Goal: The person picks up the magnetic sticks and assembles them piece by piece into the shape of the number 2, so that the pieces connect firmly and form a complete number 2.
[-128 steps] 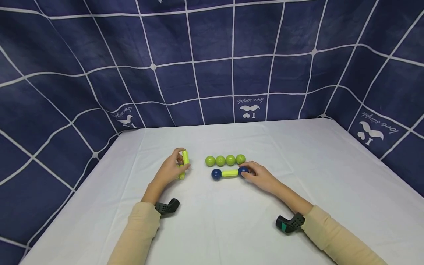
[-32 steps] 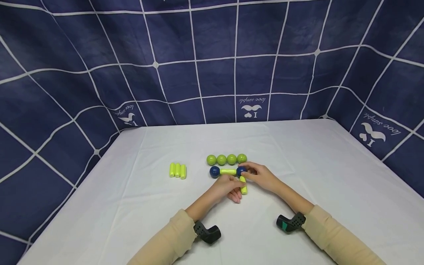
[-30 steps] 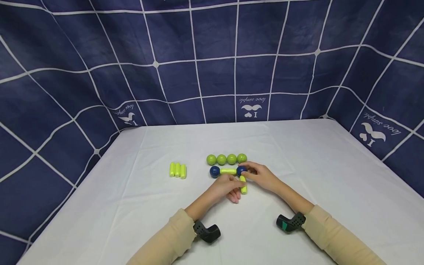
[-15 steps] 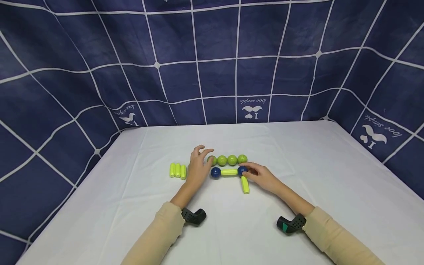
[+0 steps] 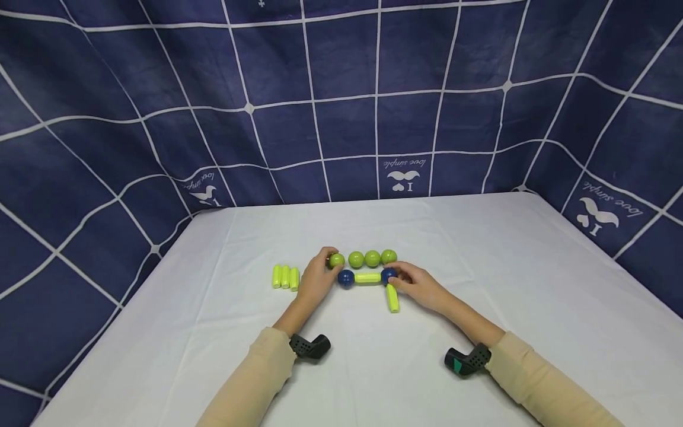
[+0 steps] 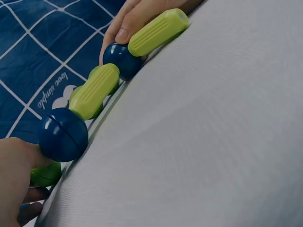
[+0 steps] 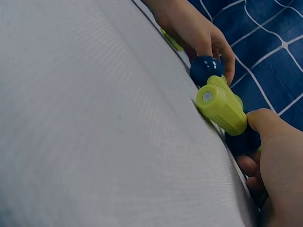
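Note:
My left hand grips the leftmost green ball between thumb and fingers, a small gap from the other green balls. Close in front lies a blue ball, joined by a yellow-green magnetic rod to a second blue ball. My right hand holds that second ball between thumb and fingers. Another yellow-green rod sticks out from it toward me, its free end showing a round metal disc in the right wrist view.
Three loose yellow-green rods lie side by side left of my left hand. A white cloth covers the table. Behind it hangs a dark blue curtain with white grid lines.
The left hand brought a rod from the left-hand group to the right blue ball and let go. It then moved to the green row, took the leftmost ball and shifted it slightly left.

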`<action>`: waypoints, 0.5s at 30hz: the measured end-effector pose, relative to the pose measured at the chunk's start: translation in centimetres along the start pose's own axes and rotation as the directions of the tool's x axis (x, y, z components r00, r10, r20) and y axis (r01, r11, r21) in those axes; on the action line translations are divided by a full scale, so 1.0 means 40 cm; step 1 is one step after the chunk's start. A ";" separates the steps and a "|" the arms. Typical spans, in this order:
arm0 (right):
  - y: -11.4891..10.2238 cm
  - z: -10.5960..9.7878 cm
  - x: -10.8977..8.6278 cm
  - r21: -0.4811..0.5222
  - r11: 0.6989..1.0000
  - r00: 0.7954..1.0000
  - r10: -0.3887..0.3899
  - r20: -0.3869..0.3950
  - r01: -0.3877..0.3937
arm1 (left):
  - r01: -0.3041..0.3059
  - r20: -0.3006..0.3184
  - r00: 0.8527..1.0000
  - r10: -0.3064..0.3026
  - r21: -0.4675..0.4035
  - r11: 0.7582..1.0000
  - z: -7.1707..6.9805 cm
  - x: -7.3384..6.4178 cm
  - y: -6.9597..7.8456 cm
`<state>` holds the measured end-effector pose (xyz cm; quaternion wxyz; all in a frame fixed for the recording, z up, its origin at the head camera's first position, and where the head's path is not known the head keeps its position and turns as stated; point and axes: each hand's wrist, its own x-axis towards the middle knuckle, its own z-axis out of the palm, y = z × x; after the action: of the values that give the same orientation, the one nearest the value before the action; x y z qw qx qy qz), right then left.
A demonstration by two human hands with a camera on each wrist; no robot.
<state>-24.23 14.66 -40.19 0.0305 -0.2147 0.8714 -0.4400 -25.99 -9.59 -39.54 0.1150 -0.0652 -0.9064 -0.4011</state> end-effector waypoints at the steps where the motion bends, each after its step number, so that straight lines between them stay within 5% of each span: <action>1: 0.000 -0.001 -0.001 -0.001 1.000 1.000 -0.003 0.001 0.003 | 0.005 -0.014 1.000 -0.005 -0.012 1.000 0.001 -0.001 0.002; 5: 0.000 -0.003 -0.003 -0.011 1.000 1.000 -0.016 0.000 0.016 | -0.012 -0.096 0.995 0.004 -0.078 0.997 0.001 -0.007 0.012; 9: 0.000 -0.004 -0.004 -0.020 0.999 0.999 -0.032 0.001 0.032 | -0.150 -0.146 0.980 0.137 -0.087 0.985 0.005 -0.024 0.034; 15: 0.000 -0.003 0.000 -0.023 0.999 1.000 -0.028 0.008 0.029 | -0.429 -0.067 0.902 0.426 -0.032 0.903 0.028 -0.080 0.076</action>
<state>-24.24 14.74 -40.13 0.0250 -0.2291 0.8731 -0.4297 -22.43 -6.80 -38.93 0.2249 -0.2531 -0.8570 -0.3884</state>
